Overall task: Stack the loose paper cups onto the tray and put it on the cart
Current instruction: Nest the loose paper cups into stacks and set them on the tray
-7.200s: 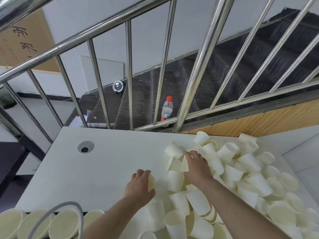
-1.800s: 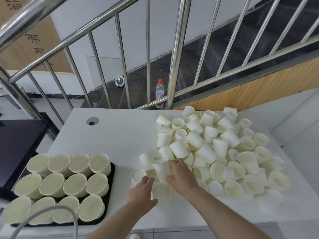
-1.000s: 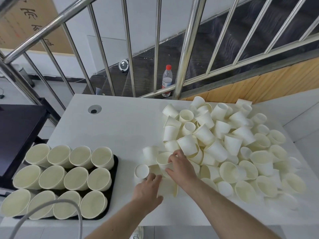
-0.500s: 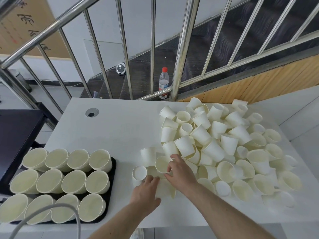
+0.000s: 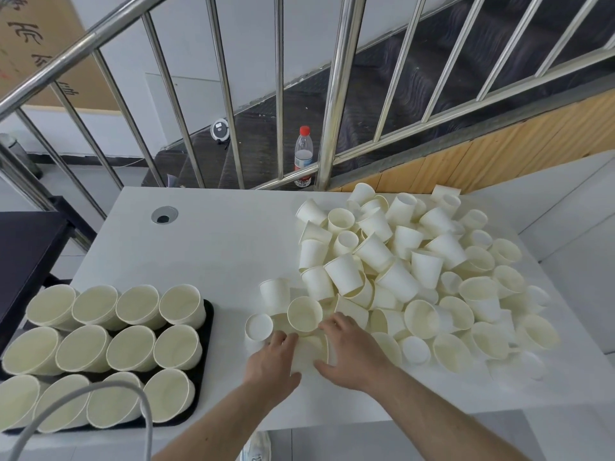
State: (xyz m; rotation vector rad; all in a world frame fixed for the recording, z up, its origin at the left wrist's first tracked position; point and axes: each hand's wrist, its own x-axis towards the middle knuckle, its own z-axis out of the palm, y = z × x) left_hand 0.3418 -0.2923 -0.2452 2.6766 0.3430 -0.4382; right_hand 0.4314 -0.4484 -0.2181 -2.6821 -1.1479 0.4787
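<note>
Left hand (image 5: 273, 362): fingers curled round white paper cup lying on its side (image 5: 307, 352), near edge of pile; held steady for nesting, prob.
Right hand (image 5: 349, 352): same cup gripped from the other side, thumb underneath.
Loose white paper cups (image 5: 416, 271): heaped on right of white worktop (image 5: 216, 247), most tipped over.
Black tray (image 5: 205, 367): at left w/ nested cup stacks (image 5: 129, 347) in rows.
Cart: not seen.

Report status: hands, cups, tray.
Both hands, left hand and right hand, grip one lying cup. Loose pile large. Tray full, on table.
</note>
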